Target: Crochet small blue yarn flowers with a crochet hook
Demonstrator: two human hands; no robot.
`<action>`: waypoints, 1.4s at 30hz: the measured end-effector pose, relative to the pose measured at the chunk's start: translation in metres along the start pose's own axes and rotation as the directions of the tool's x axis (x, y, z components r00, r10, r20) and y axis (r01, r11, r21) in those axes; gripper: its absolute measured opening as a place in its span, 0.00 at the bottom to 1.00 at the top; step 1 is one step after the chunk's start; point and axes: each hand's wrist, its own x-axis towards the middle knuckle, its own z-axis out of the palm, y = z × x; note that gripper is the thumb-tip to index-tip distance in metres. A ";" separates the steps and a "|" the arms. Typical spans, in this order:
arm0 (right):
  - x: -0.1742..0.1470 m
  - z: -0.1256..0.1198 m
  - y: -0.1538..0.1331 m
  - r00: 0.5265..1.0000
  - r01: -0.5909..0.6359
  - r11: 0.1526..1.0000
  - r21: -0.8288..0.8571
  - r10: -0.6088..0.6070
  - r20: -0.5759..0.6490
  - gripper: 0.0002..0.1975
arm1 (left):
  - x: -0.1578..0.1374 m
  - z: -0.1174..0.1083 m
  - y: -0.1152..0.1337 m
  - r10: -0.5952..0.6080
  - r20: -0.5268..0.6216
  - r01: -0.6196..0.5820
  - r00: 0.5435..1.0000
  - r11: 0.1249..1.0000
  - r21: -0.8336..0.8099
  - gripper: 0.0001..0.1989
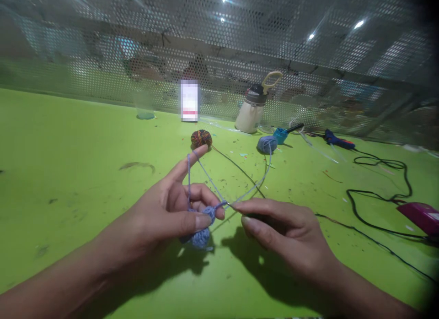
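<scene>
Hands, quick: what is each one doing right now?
Left hand: closed on the blue crochet piece, yarn strand looped over its raised index finger.
Right hand: fingers pinched at the crochet hook.

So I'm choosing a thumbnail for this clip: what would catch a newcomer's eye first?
First, the two hands low in the middle: the left hand pinches a small blue crochet piece, with blue yarn looped over its raised forefinger, while the right hand holds what looks like a hook at the piece. Next, the bright green table, with a blue yarn ball and a multicoloured yarn ball lying farther back.
</scene>
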 end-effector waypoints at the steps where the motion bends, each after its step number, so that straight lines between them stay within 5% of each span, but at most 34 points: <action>1: 0.000 0.000 0.001 0.997 -0.072 0.994 0.082 0.070 0.026 0.09 | 0.001 0.000 -0.002 -0.007 0.004 0.007 1.000 1.000 0.017 0.55; 6: 0.001 0.001 0.008 0.943 -0.329 0.881 0.340 0.288 0.167 0.10 | 0.005 -0.002 -0.011 -0.013 0.075 0.006 0.997 0.995 0.097 0.49; 29: 0.002 0.005 0.011 0.919 -0.393 0.838 0.379 0.347 0.186 0.14 | 0.004 -0.004 -0.020 -0.006 0.064 -0.011 0.998 0.965 0.261 0.45; 42: 0.004 0.007 0.011 0.900 -0.434 0.828 0.356 0.420 0.121 0.13 | 0.005 0.008 -0.017 0.032 -0.076 0.010 0.997 0.868 0.496 0.48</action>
